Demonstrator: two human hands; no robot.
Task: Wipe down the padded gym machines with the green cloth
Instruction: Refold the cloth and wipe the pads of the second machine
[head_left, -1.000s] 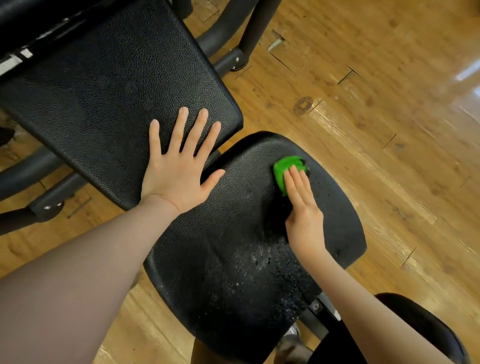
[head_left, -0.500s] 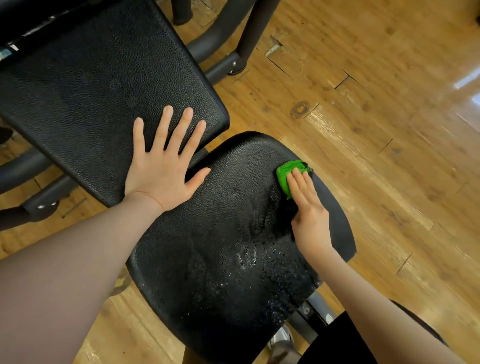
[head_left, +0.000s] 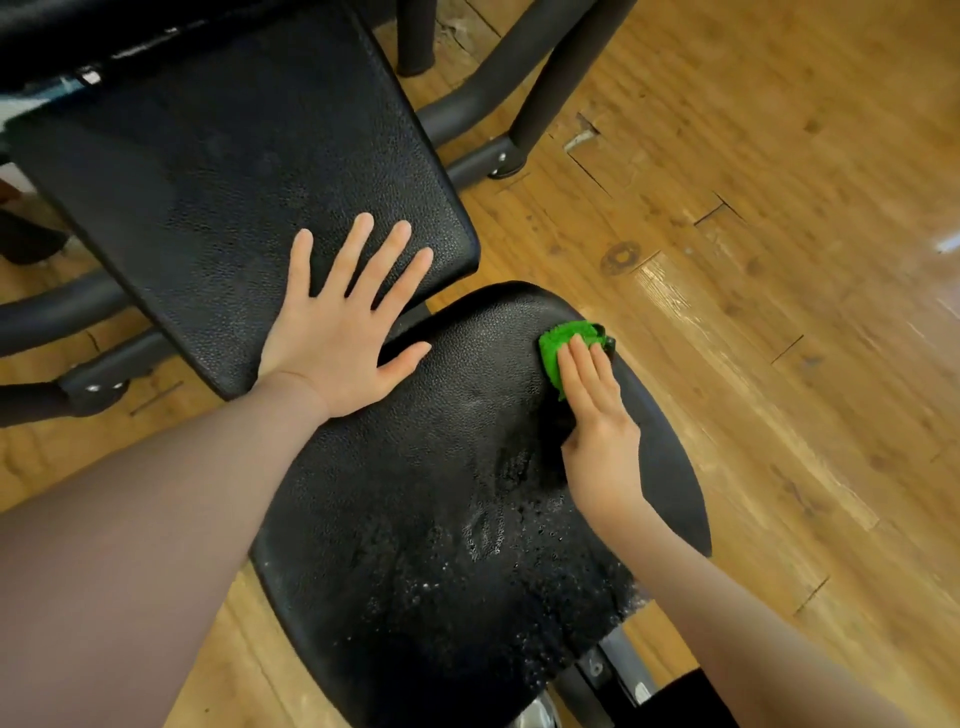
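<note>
My right hand (head_left: 592, 410) has slid the green cloth (head_left: 563, 343) out to the seat pad (head_left: 441, 519)'s far right edge, flat fingers pressing it. Left hand (head_left: 343, 317) stays spread open on the back pad (head_left: 234, 156). Droplets near me still need wiping, I'd say

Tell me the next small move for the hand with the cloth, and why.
Probably draw the right hand and green cloth back toward the near part of the seat pad. The cloth sits at the pad's far right edge, while droplets still speckle the near part. The left hand lies flat, bracing across the back pad.
</note>
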